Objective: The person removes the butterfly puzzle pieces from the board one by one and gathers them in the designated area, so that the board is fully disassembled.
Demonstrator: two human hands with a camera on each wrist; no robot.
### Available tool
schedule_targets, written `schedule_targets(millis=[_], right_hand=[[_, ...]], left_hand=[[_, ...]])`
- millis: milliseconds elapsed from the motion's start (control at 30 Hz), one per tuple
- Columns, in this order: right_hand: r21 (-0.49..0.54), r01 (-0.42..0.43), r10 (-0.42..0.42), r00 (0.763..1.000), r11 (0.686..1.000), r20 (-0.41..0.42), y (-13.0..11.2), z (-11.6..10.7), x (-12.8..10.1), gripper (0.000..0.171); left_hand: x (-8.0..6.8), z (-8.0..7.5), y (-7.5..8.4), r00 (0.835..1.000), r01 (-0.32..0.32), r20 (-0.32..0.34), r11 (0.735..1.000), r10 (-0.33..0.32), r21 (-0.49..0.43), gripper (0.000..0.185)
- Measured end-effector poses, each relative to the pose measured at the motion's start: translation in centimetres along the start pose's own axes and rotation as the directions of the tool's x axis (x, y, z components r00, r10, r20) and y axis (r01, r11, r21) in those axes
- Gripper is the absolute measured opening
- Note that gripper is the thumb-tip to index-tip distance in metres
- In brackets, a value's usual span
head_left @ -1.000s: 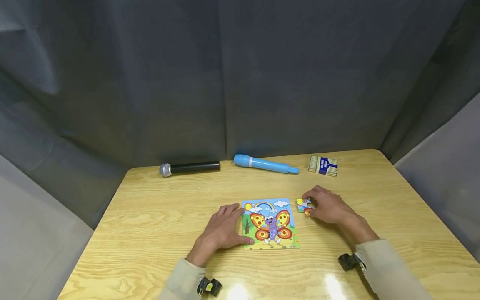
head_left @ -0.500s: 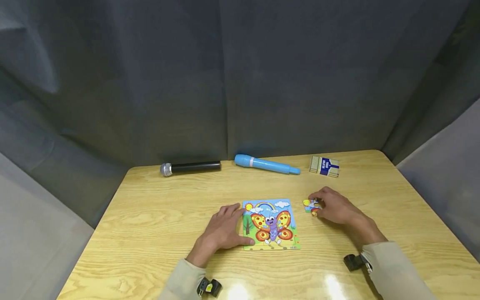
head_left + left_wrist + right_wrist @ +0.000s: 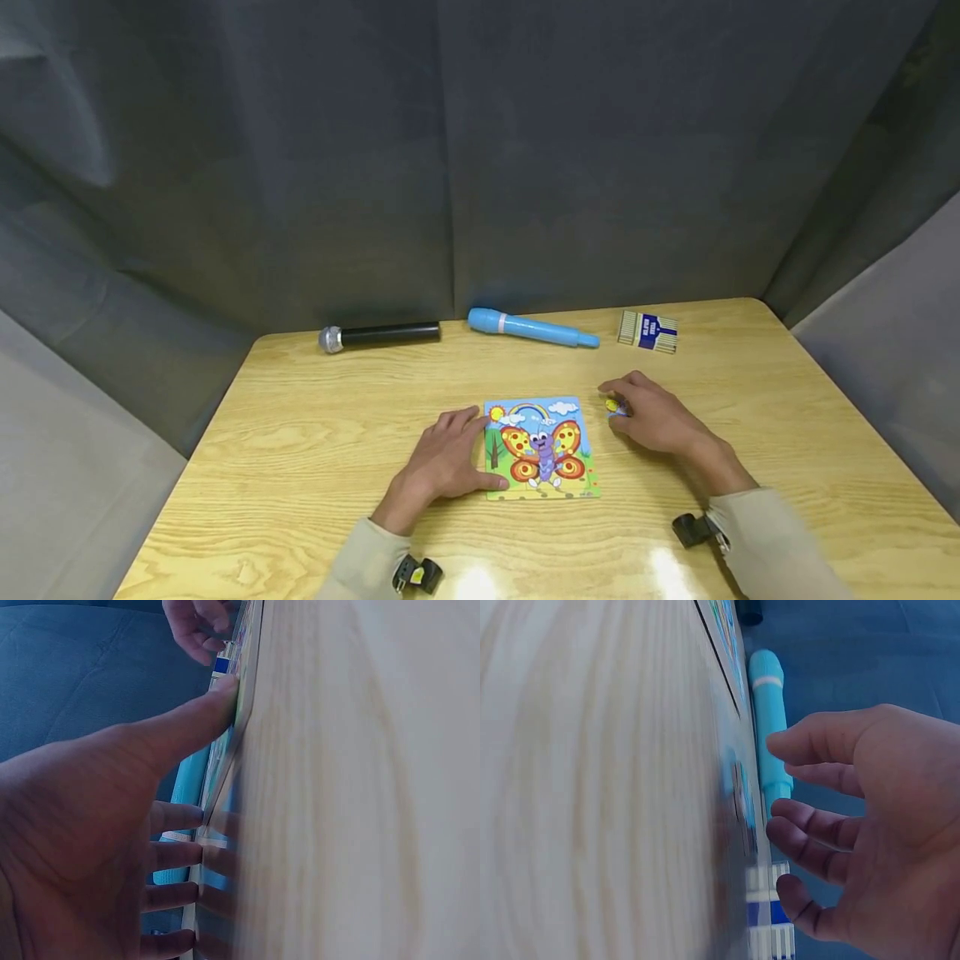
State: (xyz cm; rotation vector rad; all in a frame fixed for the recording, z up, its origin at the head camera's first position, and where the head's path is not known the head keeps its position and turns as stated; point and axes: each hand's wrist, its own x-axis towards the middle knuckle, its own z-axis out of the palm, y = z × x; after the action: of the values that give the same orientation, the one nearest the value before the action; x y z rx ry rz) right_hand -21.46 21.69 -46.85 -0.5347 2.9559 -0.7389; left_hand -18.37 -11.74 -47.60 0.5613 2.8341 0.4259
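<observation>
A square butterfly jigsaw puzzle (image 3: 545, 454) lies flat on the wooden table. My left hand (image 3: 447, 460) is at its left side, thumb on the lower left corner (image 3: 238, 694) and straight fingers along the edge. To the right of the puzzle, a small jigsaw piece (image 3: 612, 407) with yellow and blue on it lies on the table, partly hidden under my right hand (image 3: 657, 419). In the right wrist view, the loose jigsaw piece (image 3: 742, 796) sits apart from that hand, whose thumb and fingers are loosely bent with nothing between them.
Along the back of the table (image 3: 315, 433) lie a black microphone (image 3: 390, 334), a blue microphone-shaped toy (image 3: 536, 329) and a flat pack of thin sticks (image 3: 648, 332) with a blue label. A dark curtain (image 3: 450, 167) hangs behind.
My right hand slid the jigsaw piece slightly rightward, then let it go and moved a little back to the left above it. My left hand has stayed at the puzzle's edge.
</observation>
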Motion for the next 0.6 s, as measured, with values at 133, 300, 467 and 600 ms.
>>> schedule_targets(millis=[133,300,467,600], right_hand=[[0.000,0.003,-0.003,1.000,1.000,0.002,-0.7,0.7,0.5,0.042],[-0.005,0.006,-0.006,1.000,1.000,0.009,-1.7,1.5,1.2,0.040],[-0.003,0.007,-0.007,1.000,1.000,0.029,-2.6,2.2,1.6,0.038],[-0.004,0.011,-0.011,0.999,1.000,0.044,-3.3,2.7,2.0,0.037]], left_hand=[[0.0,0.0,0.0,1.000,0.002,0.003,1.000,-0.002,-0.001,0.096],[0.1,0.0,0.0,1.000,0.000,-0.002,1.000,0.000,0.004,0.096],[0.1,-0.1,0.0,1.000,-0.004,-0.005,1.000,0.004,0.010,0.096],[0.1,-0.1,0.0,1.000,-0.007,-0.008,1.000,0.007,0.011,0.096]])
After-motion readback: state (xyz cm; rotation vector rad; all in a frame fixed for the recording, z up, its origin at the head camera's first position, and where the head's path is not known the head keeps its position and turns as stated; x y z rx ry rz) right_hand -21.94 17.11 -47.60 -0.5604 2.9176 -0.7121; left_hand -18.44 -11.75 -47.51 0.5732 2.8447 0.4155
